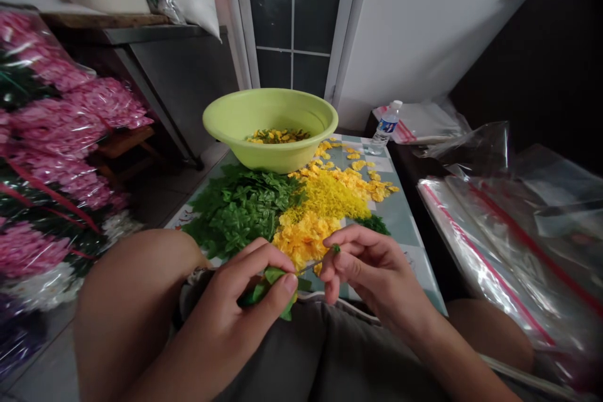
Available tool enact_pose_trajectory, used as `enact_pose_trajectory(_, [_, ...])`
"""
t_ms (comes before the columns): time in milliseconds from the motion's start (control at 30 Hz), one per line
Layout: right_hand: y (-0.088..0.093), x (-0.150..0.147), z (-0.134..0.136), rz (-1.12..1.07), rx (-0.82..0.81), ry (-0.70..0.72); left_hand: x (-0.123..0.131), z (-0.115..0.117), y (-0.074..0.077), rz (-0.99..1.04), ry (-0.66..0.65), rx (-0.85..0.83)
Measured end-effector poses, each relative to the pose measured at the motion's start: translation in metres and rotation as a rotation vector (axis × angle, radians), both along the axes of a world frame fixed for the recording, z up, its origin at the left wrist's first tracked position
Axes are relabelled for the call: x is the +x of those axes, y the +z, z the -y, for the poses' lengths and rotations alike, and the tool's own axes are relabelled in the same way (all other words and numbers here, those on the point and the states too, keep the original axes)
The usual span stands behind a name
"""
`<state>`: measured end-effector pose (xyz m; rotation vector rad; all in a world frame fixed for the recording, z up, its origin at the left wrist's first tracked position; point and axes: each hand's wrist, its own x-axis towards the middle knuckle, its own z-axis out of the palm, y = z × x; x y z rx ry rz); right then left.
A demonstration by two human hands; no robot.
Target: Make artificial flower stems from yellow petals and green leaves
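My left hand (245, 292) is closed in a pinch around green artificial leaves (264, 289) held above my lap. A thin stem (313, 264) runs from the leaves to my right hand (372, 270), whose thumb and forefinger pinch its small green tip (335, 249). Just beyond my hands, on a low table (405, 217), lie a heap of green leaf pieces (235, 207), a heap of yellow petals (304, 235) and a pile of fine yellow stamens (330, 198).
A lime-green bowl (271, 129) holding yellow and green pieces stands at the table's far end. A water bottle (386, 127) stands at the right. Clear plastic bags (513, 232) lie on the right. Wrapped pink flower bunches (51, 138) are stacked at the left.
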<state>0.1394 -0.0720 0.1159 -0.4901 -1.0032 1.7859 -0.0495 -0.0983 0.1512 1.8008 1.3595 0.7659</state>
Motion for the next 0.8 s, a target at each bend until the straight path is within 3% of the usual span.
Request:
enact_pose_trajectory(267, [0.0, -0.004, 0.005, -0.025, 0.025, 0.035, 0.0, 0.0, -0.001, 0.014, -0.019, -0.01])
enact_pose_trajectory(433, [-0.002, -0.009, 0.009, 0.121, 0.125, 0.073, -0.002, 0.002, 0.0, 0.053, -0.081, -0.026])
enact_pose_trajectory(533, [-0.002, -0.011, 0.011, 0.214, 0.163, 0.025, -0.002, 0.004, 0.0, 0.051, -0.056, -0.039])
enact_pose_trajectory(633, [-0.004, -0.015, 0.01, 0.186, 0.144, -0.037, -0.001, 0.004, 0.0, 0.065, -0.028, -0.055])
enact_pose_trajectory(800, [-0.008, -0.023, 0.013, 0.142, 0.131, 0.005, 0.0, 0.006, 0.001, 0.064, -0.025, -0.067])
